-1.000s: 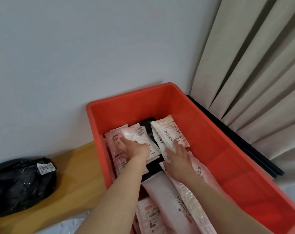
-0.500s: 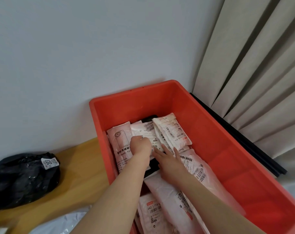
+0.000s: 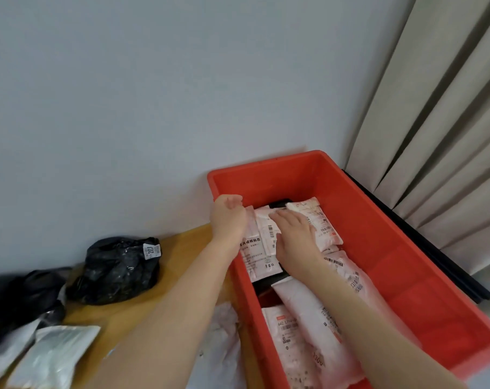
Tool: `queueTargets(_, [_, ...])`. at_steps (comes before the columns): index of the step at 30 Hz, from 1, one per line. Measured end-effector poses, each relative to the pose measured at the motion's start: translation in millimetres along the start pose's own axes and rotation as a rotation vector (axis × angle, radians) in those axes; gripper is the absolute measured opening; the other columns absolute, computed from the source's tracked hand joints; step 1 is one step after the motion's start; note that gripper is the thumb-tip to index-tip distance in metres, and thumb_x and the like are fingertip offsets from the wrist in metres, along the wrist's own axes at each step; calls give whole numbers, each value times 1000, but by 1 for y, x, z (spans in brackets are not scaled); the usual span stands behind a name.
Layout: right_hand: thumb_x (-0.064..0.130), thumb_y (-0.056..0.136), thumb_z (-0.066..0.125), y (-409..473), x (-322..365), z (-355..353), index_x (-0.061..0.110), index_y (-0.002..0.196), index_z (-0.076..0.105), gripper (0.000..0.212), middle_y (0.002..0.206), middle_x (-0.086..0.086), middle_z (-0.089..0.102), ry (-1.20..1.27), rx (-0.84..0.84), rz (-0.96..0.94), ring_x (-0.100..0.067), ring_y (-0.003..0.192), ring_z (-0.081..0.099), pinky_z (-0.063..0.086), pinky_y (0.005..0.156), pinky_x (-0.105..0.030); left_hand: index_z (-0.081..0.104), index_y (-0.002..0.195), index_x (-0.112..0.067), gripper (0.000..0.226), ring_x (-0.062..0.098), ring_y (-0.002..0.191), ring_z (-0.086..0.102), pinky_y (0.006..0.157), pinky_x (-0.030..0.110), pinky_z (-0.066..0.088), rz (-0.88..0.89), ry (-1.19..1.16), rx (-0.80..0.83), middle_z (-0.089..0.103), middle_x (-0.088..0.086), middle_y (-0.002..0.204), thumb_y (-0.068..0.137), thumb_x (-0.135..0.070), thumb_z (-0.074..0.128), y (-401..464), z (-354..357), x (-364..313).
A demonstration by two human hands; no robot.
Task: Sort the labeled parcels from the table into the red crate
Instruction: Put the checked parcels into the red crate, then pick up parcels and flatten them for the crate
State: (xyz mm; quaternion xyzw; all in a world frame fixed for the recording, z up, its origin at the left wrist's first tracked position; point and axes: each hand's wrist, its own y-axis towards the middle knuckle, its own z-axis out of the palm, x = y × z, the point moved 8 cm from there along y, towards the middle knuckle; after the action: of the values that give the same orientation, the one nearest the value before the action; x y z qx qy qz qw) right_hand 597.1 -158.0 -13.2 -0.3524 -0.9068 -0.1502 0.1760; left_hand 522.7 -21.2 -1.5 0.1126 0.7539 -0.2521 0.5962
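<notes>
At centre frame the right hand [image 3: 294, 237] presses flat, fingers straight, squaring white parcels [image 3: 262, 242] in the red crate [image 3: 406, 276], while the left hand [image 3: 229, 217] hangs loosely curled, empty

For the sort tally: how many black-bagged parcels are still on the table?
2: one black parcel with a white label lies on the wooden table by the wall; another black parcel sits at the left edge, partly cut off. More may lie out of frame.

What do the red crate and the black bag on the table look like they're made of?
Red crate: likely moulded plastic, with smooth, uniformly coloured walls and a rounded rim. Black bag: probably thin plastic film, crinkled and glossy with highlights, carrying a white label.
</notes>
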Motion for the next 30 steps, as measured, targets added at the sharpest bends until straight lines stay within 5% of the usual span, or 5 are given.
queueTargets(4, [16, 87, 34, -4, 62, -5, 12, 132, 57, 51, 141, -7, 50, 69, -91, -98, -30, 130, 37, 32, 109, -50, 60, 91, -17, 34, 22, 88, 61, 85, 35, 51, -17, -40, -74, 63, 4, 96, 86, 9, 38, -12, -68, 5])
queueTargets(9, [3, 87, 52, -17, 135, 28, 12, 130, 58, 44, 139, -6, 50, 117, -19, -192, -29, 128, 36, 28, 111, -48, 60, 91, -19, 31, 25, 103, 61, 97, 42, 51, -109, -44, -137, 64, 7, 110, 89, 5, 41, -22, -149, 41])
queueTargets(18, [15, 96, 43, -73, 234, 140, 24, 139, 47, 44, 145, 6, 40, 105, 343, -255, -19, 130, 28, 29, 103, -31, 61, 91, -15, 25, 27, 84, 54, 70, 33, 48, -386, -48, -236, 61, 17, 99, 88, 2, 42, -43, -280, 155])
queueTargets(24, [9, 94, 44, -110, 271, 208, 18, 136, 50, 44, 138, -1, 48, 147, 523, -260, -22, 126, 38, 34, 106, -33, 57, 121, 0, 30, 26, 84, 50, 73, 34, 43, -602, -22, -297, 54, 10, 85, 95, -3, 43, -60, -345, 231])
queueTargets(30, [14, 94, 50, -137, 296, 265, 19, 145, 39, 52, 147, 0, 41, 138, 641, -244, -21, 135, 34, 35, 108, -36, 56, 87, -5, 16, 18, 64, 44, 60, 27, 41, -734, -97, -271, 50, 8, 78, 93, 0, 42, -74, -384, 283])
